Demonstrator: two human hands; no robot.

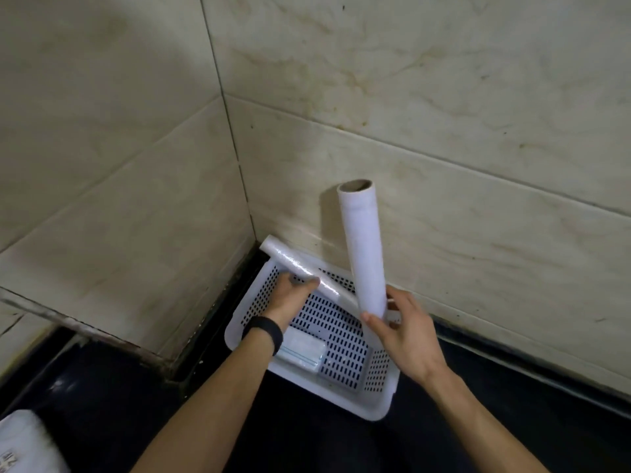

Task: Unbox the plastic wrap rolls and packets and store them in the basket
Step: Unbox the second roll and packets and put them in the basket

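A white perforated basket [382, 401] sits on the dark counter in the tiled corner. My left hand [290, 298] grips a thin shiny plastic wrap roll [290, 259] that lies slanted across the basket's far left rim. My right hand [406, 339] holds the lower end of a thicker white roll [363, 247], which stands nearly upright over the basket with its open cardboard core on top. A flat clear packet [302, 349] lies inside the basket near its front left, partly under my left wrist.
Beige tiled walls [444, 131] meet in a corner right behind the basket. The dark counter [102, 387] stretches left and right. A white wrapped object with print [24, 445] sits at the bottom left edge. A black band is on my left wrist.
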